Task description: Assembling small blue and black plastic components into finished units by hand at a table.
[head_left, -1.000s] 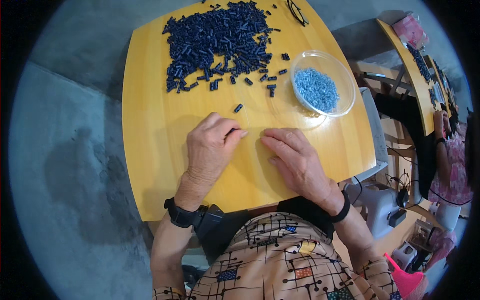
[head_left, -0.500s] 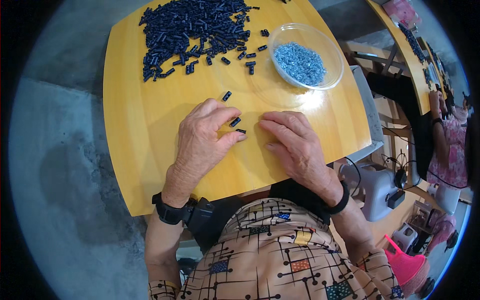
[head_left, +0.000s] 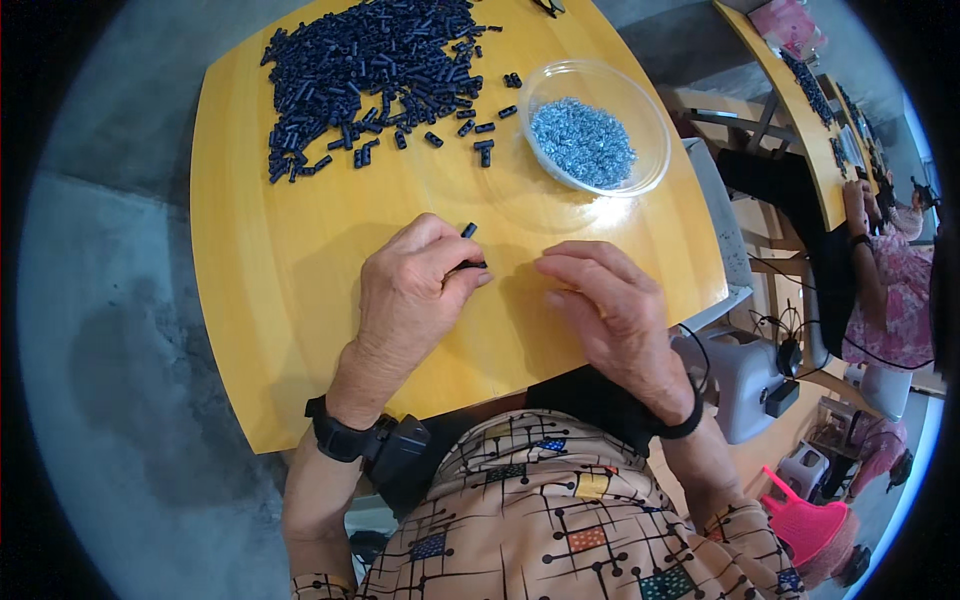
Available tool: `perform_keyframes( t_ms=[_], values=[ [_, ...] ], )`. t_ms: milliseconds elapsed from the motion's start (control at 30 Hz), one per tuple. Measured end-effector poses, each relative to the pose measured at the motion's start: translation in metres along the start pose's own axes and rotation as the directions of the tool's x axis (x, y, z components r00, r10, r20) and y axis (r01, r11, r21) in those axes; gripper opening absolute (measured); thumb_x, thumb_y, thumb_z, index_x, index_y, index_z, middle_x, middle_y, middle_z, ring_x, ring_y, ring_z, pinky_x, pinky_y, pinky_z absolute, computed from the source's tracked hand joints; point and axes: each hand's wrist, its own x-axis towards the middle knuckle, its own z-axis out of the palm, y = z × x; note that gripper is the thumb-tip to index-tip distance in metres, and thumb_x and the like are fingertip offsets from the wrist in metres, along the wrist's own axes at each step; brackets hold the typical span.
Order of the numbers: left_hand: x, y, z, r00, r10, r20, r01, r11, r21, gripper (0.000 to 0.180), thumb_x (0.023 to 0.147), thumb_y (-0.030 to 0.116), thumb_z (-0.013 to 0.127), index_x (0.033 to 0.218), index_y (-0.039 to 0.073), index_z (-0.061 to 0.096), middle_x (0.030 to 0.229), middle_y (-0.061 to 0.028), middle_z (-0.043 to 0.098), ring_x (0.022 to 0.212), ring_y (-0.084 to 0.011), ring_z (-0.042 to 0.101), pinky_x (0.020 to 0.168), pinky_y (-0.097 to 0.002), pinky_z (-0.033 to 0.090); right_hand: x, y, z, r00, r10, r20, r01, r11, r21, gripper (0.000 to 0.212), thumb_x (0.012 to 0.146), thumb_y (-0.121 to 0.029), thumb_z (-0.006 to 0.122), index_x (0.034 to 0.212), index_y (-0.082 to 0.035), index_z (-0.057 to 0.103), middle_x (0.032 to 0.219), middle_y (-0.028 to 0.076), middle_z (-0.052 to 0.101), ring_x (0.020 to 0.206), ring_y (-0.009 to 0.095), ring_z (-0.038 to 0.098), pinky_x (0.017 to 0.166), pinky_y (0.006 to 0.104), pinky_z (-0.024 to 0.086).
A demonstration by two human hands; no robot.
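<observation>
Left hand (head_left: 415,295) now pinches 1 dark tube piece (head_left: 470,265) at its fingertips, picked up since 1 s ago; a 2nd piece (head_left: 468,230) lies just beyond. Right hand (head_left: 610,310) rests loosely curled, empty, on yellow table (head_left: 280,260): assembly starting

I see both forearms coming up from the lower edge, palms turned down. My left hand (head_left: 415,290) is loosely curled, its fingertips (head_left: 470,275) pinched together toward the middle. My right hand (head_left: 610,310) lies flatter, fingers half bent and pointing left, close to the left hand without touching it. Each wrist wears a dark band.
</observation>
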Motion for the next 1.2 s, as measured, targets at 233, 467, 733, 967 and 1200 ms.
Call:
perform_keyframes(
  t_ms=[233,467,733,967,1200],
  values=[
    [0.012,-0.002,0.009,0.993,-0.089,-0.080,0.093,0.995,0.048,0.026,0.069,0.012,0.077,0.093,0.005,0.068,0.079,-0.0090,0.061,0.067,-0.0247,0.063,0.059,-0.0349,0.050,0.006,0.006,0.004,0.999,0.020,0.051,-0.018,0.999,-0.037,0.028,0.074,0.004,0.065,0.101,-0.001,0.063,0.099,0.016,0.063,0.091,0.034,0.061,0.079,0.0384,0.051],
    [0.025,-0.005,0.012,0.979,-0.102,-0.177,0.132,0.978,0.163,0.035,0.068,0.009,0.078,0.101,0.005,0.067,0.073,-0.0084,0.059,0.060,-0.0195,0.060,0.056,-0.0297,0.048,0.014,0.006,0.008,0.999,0.000,0.032,0.002,0.999,-0.039,0.027,0.074,0.004,0.065,0.100,0.000,0.063,0.099,0.017,0.062,0.091,0.035,0.061,0.078,0.0389,0.051],
    [0.016,0.000,0.012,0.979,-0.026,-0.203,0.037,0.998,0.050,0.012,0.070,0.004,0.074,0.081,0.004,0.069,0.073,-0.0076,0.061,0.061,-0.0187,0.062,0.056,-0.0287,0.048,0.013,-0.005,-0.040,0.994,0.038,-0.101,-0.043,0.998,-0.047,0.025,0.074,0.003,0.068,0.099,-0.001,0.065,0.097,0.015,0.064,0.089,0.031,0.064,0.076,0.0350,0.052],
    [0.015,-0.001,0.010,0.985,-0.064,-0.158,0.065,0.998,0.005,0.010,0.070,0.003,0.074,0.079,0.003,0.069,0.073,-0.0069,0.061,0.063,-0.0184,0.063,0.058,-0.0281,0.049,0.062,0.014,-0.072,0.992,-0.104,-0.071,0.073,0.933,-0.351,0.020,0.072,0.000,0.068,0.091,-0.001,0.067,0.091,0.015,0.066,0.084,0.031,0.064,0.071,0.0368,0.051],
    [0.015,-0.003,0.009,0.984,-0.091,-0.154,0.082,0.994,-0.066,0.015,0.068,0.001,0.074,0.082,0.001,0.068,0.072,-0.0065,0.060,0.063,-0.0145,0.061,0.057,-0.0253,0.048,0.099,0.041,-0.058,0.987,-0.099,0.126,0.155,0.793,-0.590,0.009,0.073,-0.005,0.068,0.082,-0.006,0.070,0.080,0.013,0.064,0.079,0.030,0.062,0.070,0.0386,0.050]
  ],
)
